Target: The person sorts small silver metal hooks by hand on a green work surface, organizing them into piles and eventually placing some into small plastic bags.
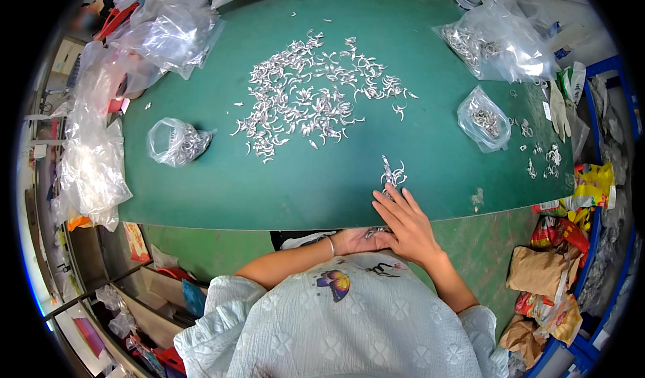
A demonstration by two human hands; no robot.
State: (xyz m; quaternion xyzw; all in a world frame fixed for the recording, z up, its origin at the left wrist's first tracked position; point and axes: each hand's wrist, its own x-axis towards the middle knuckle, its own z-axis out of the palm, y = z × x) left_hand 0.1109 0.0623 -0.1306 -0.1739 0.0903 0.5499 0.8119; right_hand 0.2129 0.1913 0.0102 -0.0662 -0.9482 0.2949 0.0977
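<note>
My right hand (408,229) lies over the near table edge, palm down, fingers stretched out. Its fingertips touch a small cluster of silvery curved metal pieces (392,174). Just below the edge, my left hand (356,242) is cupped palm up, with a few of the same pieces (378,231) on it. Its fingers are partly hidden by the right hand. Farther off, a large loose pile of these hook-shaped metal pieces (302,103) spreads over the green table (269,190).
An open clear bag of metal pieces (178,143) stands on the left; another bag (485,119) stands on the right. Beside it lie loose metal parts (551,160). A larger filled bag (497,42) is at the far right. Plastic bags (94,150) drape over the left edge.
</note>
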